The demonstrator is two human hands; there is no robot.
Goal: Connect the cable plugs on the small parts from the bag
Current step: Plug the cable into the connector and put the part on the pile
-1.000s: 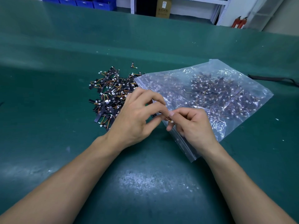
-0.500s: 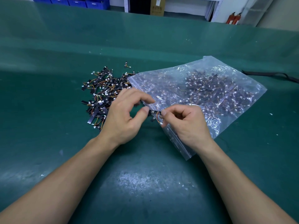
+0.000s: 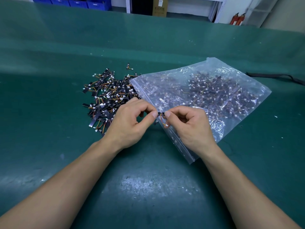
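Between my two hands is one small black part (image 3: pixel 161 114) with a short orange and yellow cable ending in a white plug (image 3: pixel 166 125). My left hand (image 3: pixel 130 123) pinches its left end and my right hand (image 3: pixel 189 124) pinches its right end; the plug hangs loose below. Behind my right hand lies a clear zip bag (image 3: pixel 206 96) filled with many more such parts. A loose pile of the same parts (image 3: pixel 107 98) lies on the mat left of the bag's mouth, partly hidden by my left hand.
Everything lies on a green mat (image 3: pixel 148 187). A black strap (image 3: pixel 277 76) lies at the far right of the table. Blue bins (image 3: pixel 79 2), a cardboard box (image 3: pixel 159 6) and two red extinguishers (image 3: pixel 237 19) stand beyond the table's far edge.
My hands have drawn slightly apart over the bag's near edge, and the small part is now stretched between both pinches with its plug dangling.
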